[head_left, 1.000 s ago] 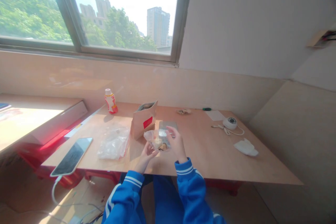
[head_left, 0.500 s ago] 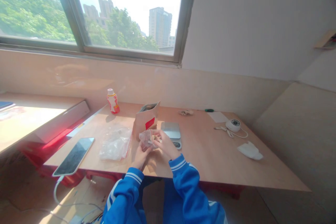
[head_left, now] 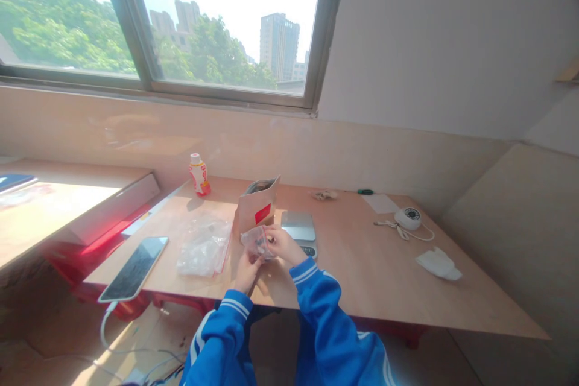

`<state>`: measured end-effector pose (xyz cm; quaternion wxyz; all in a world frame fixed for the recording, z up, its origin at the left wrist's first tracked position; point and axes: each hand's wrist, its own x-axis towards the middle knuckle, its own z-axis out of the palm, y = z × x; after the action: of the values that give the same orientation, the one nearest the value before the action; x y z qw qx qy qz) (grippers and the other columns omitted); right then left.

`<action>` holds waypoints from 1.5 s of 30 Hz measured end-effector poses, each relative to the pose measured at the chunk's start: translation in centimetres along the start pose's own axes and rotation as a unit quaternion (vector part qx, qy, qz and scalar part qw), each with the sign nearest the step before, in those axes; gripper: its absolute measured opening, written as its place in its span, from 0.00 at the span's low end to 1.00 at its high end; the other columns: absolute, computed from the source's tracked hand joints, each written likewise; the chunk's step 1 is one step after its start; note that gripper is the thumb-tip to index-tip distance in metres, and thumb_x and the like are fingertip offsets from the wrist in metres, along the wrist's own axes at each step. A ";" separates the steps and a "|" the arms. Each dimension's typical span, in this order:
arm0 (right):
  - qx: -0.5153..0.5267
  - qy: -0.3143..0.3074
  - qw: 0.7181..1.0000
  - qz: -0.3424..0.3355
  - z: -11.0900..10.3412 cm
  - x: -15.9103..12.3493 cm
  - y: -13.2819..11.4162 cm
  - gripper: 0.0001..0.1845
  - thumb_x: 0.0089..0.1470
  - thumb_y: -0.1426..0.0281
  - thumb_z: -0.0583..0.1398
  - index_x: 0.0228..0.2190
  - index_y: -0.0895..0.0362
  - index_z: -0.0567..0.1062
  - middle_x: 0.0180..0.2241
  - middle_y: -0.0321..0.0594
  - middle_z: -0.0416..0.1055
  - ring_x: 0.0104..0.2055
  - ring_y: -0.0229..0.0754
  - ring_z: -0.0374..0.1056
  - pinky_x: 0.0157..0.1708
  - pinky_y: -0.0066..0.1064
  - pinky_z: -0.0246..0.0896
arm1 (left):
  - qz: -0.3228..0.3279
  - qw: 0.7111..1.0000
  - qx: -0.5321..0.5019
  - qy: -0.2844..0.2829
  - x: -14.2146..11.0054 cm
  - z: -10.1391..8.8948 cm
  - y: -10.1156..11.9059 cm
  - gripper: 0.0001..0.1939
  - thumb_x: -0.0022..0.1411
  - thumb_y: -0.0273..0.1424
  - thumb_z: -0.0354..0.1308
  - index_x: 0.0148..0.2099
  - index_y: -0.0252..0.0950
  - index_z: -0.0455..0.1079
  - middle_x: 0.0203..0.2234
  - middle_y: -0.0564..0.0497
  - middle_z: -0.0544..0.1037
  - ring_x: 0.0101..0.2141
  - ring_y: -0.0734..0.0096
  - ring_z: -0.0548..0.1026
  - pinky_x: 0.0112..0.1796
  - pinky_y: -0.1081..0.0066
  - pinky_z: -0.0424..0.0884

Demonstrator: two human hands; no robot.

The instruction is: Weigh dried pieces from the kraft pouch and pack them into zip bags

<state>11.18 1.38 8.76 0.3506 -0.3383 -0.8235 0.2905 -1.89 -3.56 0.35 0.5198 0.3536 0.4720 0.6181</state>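
Note:
Both my hands meet over the near part of a plywood table (head_left: 362, 271). Between them is a small clear plastic bag (head_left: 256, 242) with dark and tan contents that are hard to make out. My right hand (head_left: 282, 245) grips the bag from the right, and my left hand (head_left: 246, 272) holds it from below. Just behind my right hand sits a flat silver digital kitchen scale (head_left: 298, 227). A kraft paper pouch with a red label (head_left: 258, 211) stands behind the bag, nearly touching it.
A larger clear zip bag (head_left: 204, 247) lies to the left, beyond it a phone (head_left: 133, 268) with a cable. A bottle (head_left: 199, 176) stands at the back. At right lie a white round device (head_left: 408, 217), paper (head_left: 379, 203) and white tissue (head_left: 438, 264).
My hands have drawn closer together, gathering the small bag into a tighter bunch just left of the scale. The whole view has shifted slightly as my head turned.

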 end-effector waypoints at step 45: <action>0.000 0.230 0.972 -0.035 -8.4 8.4 -2.7 0.13 0.56 0.68 0.55 0.43 0.56 0.73 0.43 0.44 0.71 0.44 0.43 0.67 0.47 0.37 0.62 | -0.025 0.999 -0.014 -0.017 -0.3 0.2 0.4 0.32 0.45 0.39 0.68 0.51 0.32 0.66 0.42 0.41 0.79 0.46 0.52 0.75 0.51 0.53 0.67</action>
<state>12.37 8.19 18.81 0.5409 -0.3670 -0.7319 0.1924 -1.78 -3.85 0.79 0.5476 0.3449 0.4633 0.6054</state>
